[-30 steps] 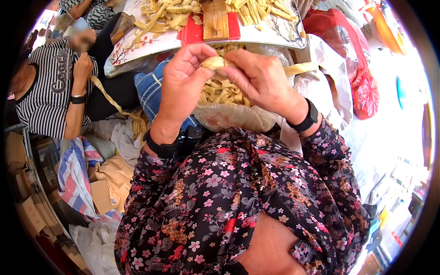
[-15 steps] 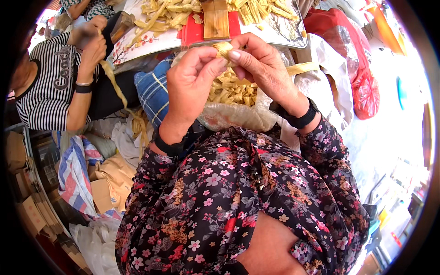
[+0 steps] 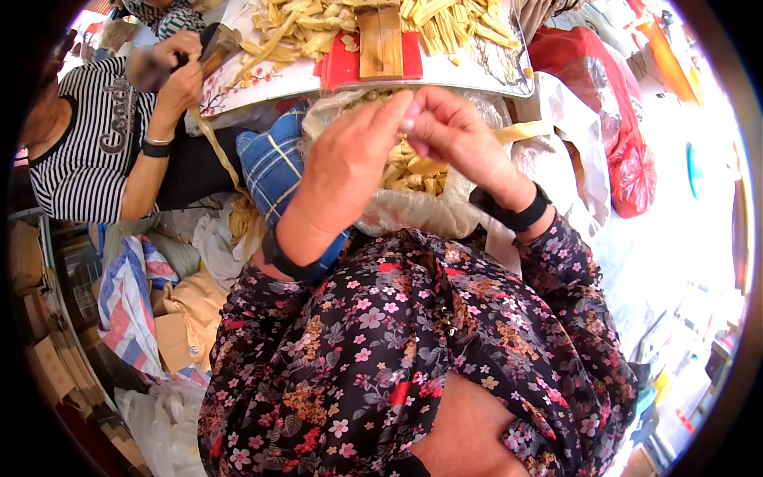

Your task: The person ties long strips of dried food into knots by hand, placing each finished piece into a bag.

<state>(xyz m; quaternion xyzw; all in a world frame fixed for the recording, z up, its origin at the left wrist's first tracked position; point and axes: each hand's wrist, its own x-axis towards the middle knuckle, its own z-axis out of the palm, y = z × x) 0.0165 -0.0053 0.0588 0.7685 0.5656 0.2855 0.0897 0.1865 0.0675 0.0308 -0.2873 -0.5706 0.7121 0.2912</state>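
Over a plastic sack [image 3: 413,213], my left hand [image 3: 346,163] and my right hand [image 3: 459,135] meet fingertip to fingertip. Both are closed in a pinch; the small yellow strip they work on is now hidden by the fingers. Short folded yellow pieces [image 3: 415,173] fill the sack beneath them. Another pale yellow strip [image 3: 524,131] lies flat just right of my right wrist.
Heaped yellow strips [image 3: 298,32], a red sheet [image 3: 338,67] and a wooden block [image 3: 381,48] lie on the floral table [image 3: 230,99]. At left, a person in stripes [image 3: 87,159] handles a long strip [image 3: 214,147]. A red bag [image 3: 632,175] is at right.
My left hand has rolled over, its back now facing up and covering the rolled strip seen before. My right hand keeps its pinch. The other person's hands have shifted right.
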